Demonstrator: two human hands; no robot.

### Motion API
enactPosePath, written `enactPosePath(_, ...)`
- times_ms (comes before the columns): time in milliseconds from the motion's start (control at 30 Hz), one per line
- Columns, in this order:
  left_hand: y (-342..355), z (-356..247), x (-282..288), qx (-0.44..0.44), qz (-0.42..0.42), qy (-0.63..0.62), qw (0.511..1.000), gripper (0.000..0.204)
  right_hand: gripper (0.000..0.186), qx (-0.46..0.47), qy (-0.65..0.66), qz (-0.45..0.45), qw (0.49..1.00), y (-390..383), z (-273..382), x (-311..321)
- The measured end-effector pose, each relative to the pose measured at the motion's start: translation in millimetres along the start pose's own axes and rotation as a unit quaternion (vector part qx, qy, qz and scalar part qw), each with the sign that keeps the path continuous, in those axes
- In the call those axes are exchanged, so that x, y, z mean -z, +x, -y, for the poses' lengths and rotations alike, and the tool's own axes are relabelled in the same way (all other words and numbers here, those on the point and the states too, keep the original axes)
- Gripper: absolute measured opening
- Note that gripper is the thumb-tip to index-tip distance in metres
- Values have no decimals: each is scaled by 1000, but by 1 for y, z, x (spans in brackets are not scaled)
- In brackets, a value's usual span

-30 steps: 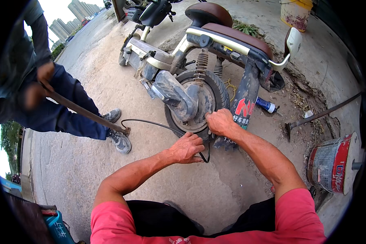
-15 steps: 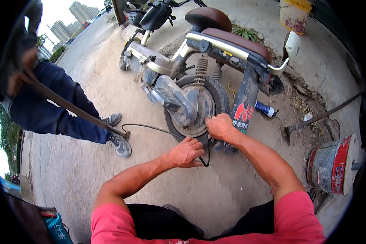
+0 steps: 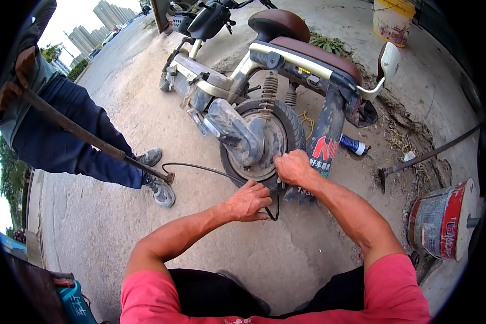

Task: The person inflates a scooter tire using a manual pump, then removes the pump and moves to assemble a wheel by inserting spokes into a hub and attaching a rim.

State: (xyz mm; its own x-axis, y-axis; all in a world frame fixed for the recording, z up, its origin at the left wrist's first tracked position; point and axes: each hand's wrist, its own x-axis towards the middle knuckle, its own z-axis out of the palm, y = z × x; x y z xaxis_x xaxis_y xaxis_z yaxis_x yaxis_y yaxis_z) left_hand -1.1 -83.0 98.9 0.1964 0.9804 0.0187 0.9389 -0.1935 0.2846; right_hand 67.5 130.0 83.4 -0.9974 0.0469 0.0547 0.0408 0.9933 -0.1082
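A dusty electric scooter (image 3: 237, 86) stands in front of me, its rear wheel (image 3: 291, 127) toward me. My left hand (image 3: 249, 202) is closed around a thin black hose (image 3: 200, 168), just below the tyre. The hose runs from the left, passes behind that hand and loops below its fingers. Pressed against the lower right of the wheel rim, my right hand (image 3: 294, 166) has its fingers pinched together; what they grip is hidden. The muddy rear mudguard (image 3: 329, 121) is just right of this hand.
A person in dark trousers (image 3: 86, 124) stands at left, holding a long dark pole (image 3: 81, 132) slanting to the ground near the hose's end. To the right are a blue bottle (image 3: 353, 144), a metal bar on a foot (image 3: 410, 162) and a red-and-grey bucket (image 3: 440, 221). A yellow-and-white bucket (image 3: 393, 24) stands behind.
The person at left has straightened up a little, hands and the pole's upper end now showing more plainly. My own hands have stayed nearly in place at the wheel.
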Motion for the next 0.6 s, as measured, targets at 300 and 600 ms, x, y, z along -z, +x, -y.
enactPosePath(300, -1, 0, -1, 3, 5, -2, 1000, 42, 18, 6, -3, -11, 1000, 0, 1, 1)
enactPosePath(600, 0, 1, -2, 2, 3, -7, 1000, 42, 17, 8, -1, -13, 1000, 0, 0, -1)
